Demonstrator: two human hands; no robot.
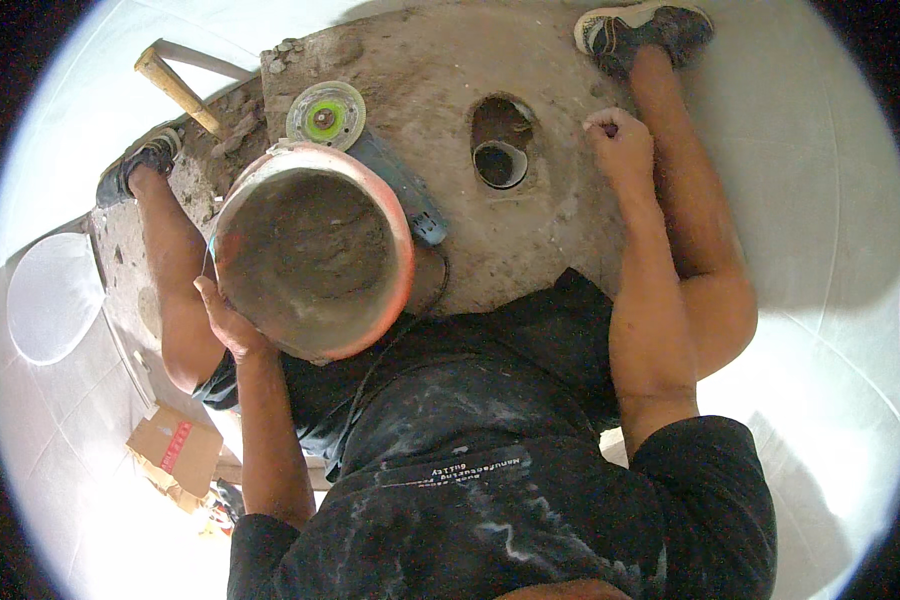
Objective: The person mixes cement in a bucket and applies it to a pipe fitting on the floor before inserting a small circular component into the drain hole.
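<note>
My left hand point(232, 322) holds the near left side of an orange bucket point(402, 250), thumb up at the rim. Wet grey mortar point(310, 255) fills the view inside it. Farther right, above the dusty floor beside my right leg, my right hand point(625, 150) is closed; a small dark end shows at its fingers, too little to name. To its left, a rough hole point(500, 112) in the floor has a round pipe end point(500, 165) in it. Partly hidden behind the bucket lies an angle grinder point(400, 180) with a green-centred disc point(325, 118).
A wooden-handled hammer point(175, 88) leans at the far left, near my left shoe point(145, 165). A pale round translucent thing point(57, 298) and a torn cardboard box point(175, 445) are at the left. The grinder's cord point(435, 295) runs toward my lap. Pale tiles point(800, 200) border the right.
</note>
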